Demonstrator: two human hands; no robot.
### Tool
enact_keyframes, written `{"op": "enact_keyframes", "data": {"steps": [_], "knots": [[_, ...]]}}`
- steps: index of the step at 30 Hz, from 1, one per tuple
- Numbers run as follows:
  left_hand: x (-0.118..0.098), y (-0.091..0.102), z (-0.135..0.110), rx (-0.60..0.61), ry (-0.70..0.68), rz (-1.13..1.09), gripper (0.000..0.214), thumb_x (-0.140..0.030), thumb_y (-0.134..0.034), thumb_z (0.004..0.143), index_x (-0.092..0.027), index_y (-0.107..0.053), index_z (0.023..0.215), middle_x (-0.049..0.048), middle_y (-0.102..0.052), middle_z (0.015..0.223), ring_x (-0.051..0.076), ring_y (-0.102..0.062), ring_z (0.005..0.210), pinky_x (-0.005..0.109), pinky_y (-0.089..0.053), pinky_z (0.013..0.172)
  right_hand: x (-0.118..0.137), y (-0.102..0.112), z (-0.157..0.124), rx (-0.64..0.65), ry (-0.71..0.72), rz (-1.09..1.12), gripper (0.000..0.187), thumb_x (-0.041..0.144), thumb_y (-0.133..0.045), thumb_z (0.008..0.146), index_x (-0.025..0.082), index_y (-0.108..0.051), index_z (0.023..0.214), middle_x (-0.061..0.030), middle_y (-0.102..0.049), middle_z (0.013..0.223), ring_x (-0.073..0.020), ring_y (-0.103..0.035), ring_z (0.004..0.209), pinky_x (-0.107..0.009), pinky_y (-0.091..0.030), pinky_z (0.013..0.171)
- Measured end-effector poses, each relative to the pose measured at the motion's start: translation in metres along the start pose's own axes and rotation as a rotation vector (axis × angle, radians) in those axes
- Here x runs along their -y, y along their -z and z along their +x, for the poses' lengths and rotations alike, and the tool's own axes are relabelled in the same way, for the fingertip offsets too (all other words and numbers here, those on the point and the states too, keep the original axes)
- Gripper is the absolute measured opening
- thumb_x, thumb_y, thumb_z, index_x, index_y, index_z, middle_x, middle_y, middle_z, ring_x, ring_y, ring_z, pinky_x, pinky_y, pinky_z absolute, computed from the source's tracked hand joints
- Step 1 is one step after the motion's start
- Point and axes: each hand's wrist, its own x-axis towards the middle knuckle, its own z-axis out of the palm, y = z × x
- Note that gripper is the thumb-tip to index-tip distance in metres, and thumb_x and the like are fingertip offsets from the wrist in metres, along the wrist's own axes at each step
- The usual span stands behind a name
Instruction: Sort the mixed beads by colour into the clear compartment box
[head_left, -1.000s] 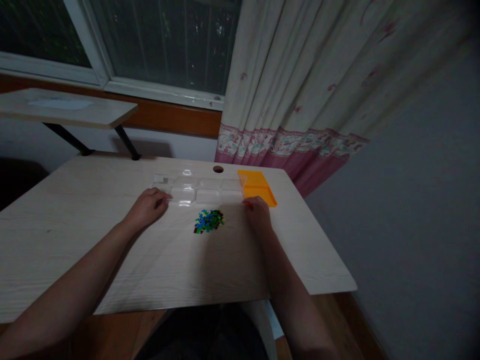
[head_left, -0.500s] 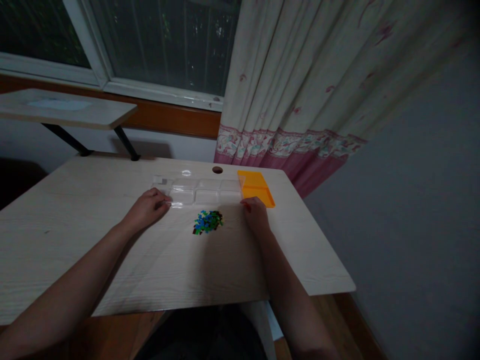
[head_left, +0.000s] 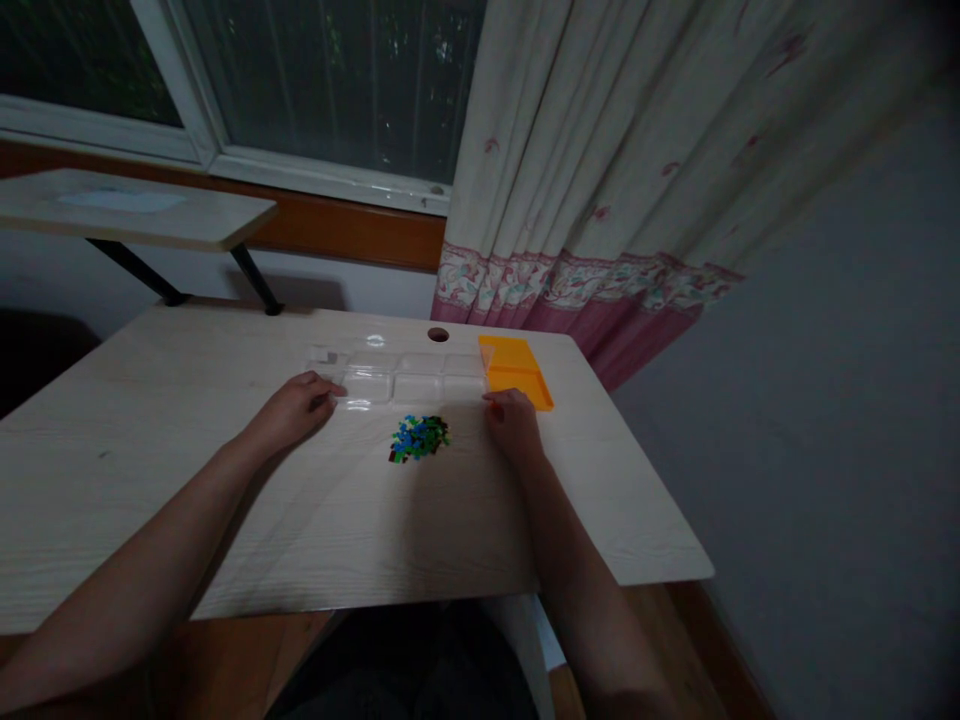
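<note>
A clear plastic compartment tray [head_left: 418, 388] lies on the desk, its shallow sections in two rows. My left hand [head_left: 300, 408] pinches the near left corner of this tray between thumb and fingers. At the near right corner, my right hand [head_left: 513, 420] is closed on the tray's edge, its fingertips partly hidden. Just in front of the tray sits a heap of small blue, green, dark and pale pieces [head_left: 420, 438], too small to name. An open yellow plastic case [head_left: 517, 372] lies beyond my right hand, touching or slightly under the tray's right end.
The pale wooden desk [head_left: 315, 530] has a round cable hole [head_left: 438, 335] near its back edge. A raised shelf [head_left: 217, 225] on black legs stands at the back left. A curtain [head_left: 570, 200] hangs behind the desk, with a wall [head_left: 810, 400] to the right.
The camera view has shifted slightly. Both hands stay at the tray's near corners, and the heap and the yellow case lie as before.
</note>
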Motion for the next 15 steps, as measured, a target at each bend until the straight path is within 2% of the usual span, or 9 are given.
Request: {"op": "enact_keyframes", "data": {"steps": [6, 10, 12, 15], "knots": [[0.001, -0.003, 0.000, -0.005, -0.022, 0.017, 0.033, -0.035, -0.053, 0.091, -0.018, -0.074, 0.111, 0.0074, -0.061, 0.091, 0.023, -0.061, 0.086, 0.039, -0.052, 0.087, -0.002, -0.001, 0.001, -0.006, 0.001, 0.038, 0.031, 0.013, -0.057, 0.086, 0.016, -0.077, 0.109, -0.0124, -0.070, 0.104, -0.0240, -0.062, 0.100, -0.039, -0.047, 0.098], [0.000, 0.000, -0.002, 0.008, -0.048, 0.035, 0.036, -0.036, -0.055, 0.092, -0.019, -0.070, 0.120, 0.0083, -0.059, 0.100, 0.024, -0.060, 0.094, 0.041, -0.052, 0.093, -0.003, -0.003, 0.002, -0.001, -0.004, 0.042, 0.034, 0.014, -0.059, 0.085, 0.015, -0.077, 0.113, -0.0129, -0.069, 0.103, -0.0252, -0.061, 0.101, -0.041, -0.047, 0.099], [-0.006, 0.006, -0.004, 0.012, -0.051, 0.038, 0.039, -0.038, -0.057, 0.092, -0.020, -0.068, 0.124, 0.0092, -0.056, 0.108, 0.024, -0.060, 0.100, 0.041, -0.051, 0.096, -0.004, -0.004, 0.002, -0.014, 0.002, 0.028, 0.034, 0.013, -0.060, 0.083, 0.016, -0.078, 0.113, -0.0129, -0.068, 0.103, -0.0264, -0.060, 0.105, -0.042, -0.045, 0.102], [-0.022, 0.017, -0.005, -0.035, -0.049, 0.105, 0.039, -0.041, -0.060, 0.092, -0.019, -0.067, 0.124, 0.0111, -0.054, 0.115, 0.028, -0.055, 0.110, 0.045, -0.049, 0.101, 0.000, -0.001, 0.000, -0.110, 0.039, 0.005, 0.036, 0.013, -0.064, 0.080, 0.019, -0.077, 0.113, -0.0123, -0.066, 0.114, -0.0286, -0.055, 0.118, -0.047, -0.039, 0.112]]}}
